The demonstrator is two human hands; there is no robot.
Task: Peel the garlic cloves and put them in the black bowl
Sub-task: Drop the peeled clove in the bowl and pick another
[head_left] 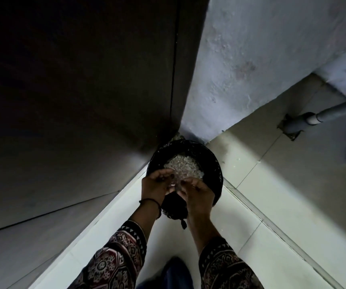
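Centre frame, left hand (157, 184) & right hand (197, 192) meet over black bin (214, 163) of pale skins (180, 163), fingers curled, can't tell if pinching anything, so 1 fumble prob scatters bits onto floor (251, 205).
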